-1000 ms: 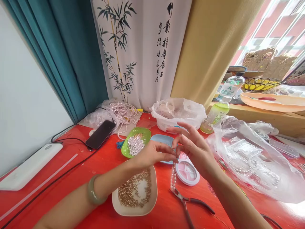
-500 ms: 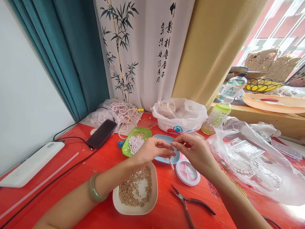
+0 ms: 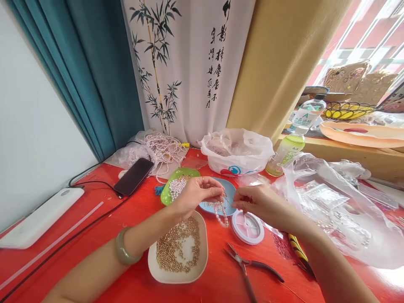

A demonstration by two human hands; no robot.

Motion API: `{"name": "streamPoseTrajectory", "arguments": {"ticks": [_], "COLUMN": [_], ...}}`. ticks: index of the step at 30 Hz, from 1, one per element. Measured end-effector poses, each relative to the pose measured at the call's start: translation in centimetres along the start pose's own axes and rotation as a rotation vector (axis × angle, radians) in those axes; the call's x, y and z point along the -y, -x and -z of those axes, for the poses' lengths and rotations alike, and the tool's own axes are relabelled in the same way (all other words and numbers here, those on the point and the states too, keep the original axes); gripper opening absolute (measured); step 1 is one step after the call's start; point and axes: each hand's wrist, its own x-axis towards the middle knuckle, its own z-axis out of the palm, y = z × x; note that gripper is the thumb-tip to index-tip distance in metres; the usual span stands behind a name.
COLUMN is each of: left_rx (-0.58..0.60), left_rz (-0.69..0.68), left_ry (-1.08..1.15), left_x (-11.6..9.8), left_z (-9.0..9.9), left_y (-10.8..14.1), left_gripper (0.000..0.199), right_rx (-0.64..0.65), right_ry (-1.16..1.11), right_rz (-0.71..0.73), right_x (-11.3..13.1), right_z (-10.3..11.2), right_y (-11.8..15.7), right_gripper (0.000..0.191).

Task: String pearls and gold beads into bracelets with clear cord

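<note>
My left hand pinches a short strand of pearly beads, which hangs in a loop over the near edge of the blue tray. To its right, my right hand has its fingers pressed together above the pink and white round case; anything between them is too small to make out. Small pieces lie in the blue tray. The green tray of white pearl beads is partly behind my left hand. Gold beads fill much of the cream tray below my left wrist.
Pliers lie open on the red table near the front. A phone and bead strands are at the back left. Plastic bags and a bottle stand behind; another bag spreads at right. A yellow-black handle lies beside my right forearm.
My hands have moved apart, the left slightly leftward and the right slightly lower. More of the bead strand now shows below my left hand. The yellow-black handle has come into view.
</note>
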Motion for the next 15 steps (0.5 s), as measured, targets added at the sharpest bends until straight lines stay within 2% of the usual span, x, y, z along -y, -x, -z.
{"name": "streamPoseTrajectory", "arguments": {"ticks": [2, 4, 7, 10, 12, 15], "left_rx": [0.000, 0.007, 0.023, 0.056, 0.070, 0.064], "left_rz": [0.018, 0.034, 0.058, 0.103, 0.129, 0.143], "left_ry": [0.022, 0.020, 0.011, -0.022, -0.059, -0.127], "left_x": [0.0, 0.0, 0.2, 0.6, 1.1, 2.0], "left_z": [0.1, 0.2, 0.3, 0.5, 0.7, 0.9], "left_y": [0.0, 0.0, -0.1, -0.3, -0.5, -0.8], "left_gripper": [0.023, 0.023, 0.024, 0.025, 0.026, 0.026], "right_rx": [0.054, 0.044, 0.019, 0.036, 0.032, -0.012], "right_ry": [0.179, 0.314, 0.403, 0.440, 0.449, 0.435], "right_rz": [-0.041, -0.111, -0.209, -0.247, -0.252, -0.258], "right_x": [-1.0, -2.6, -5.2, -7.1, -7.3, -6.3], "right_z": [-0.2, -0.6, -1.3, -1.9, -1.9, -1.6], "right_y": [-0.1, -0.3, -0.7, -0.9, -1.0, -1.0], "right_gripper": [0.017, 0.021, 0.023, 0.019, 0.017, 0.019]}}
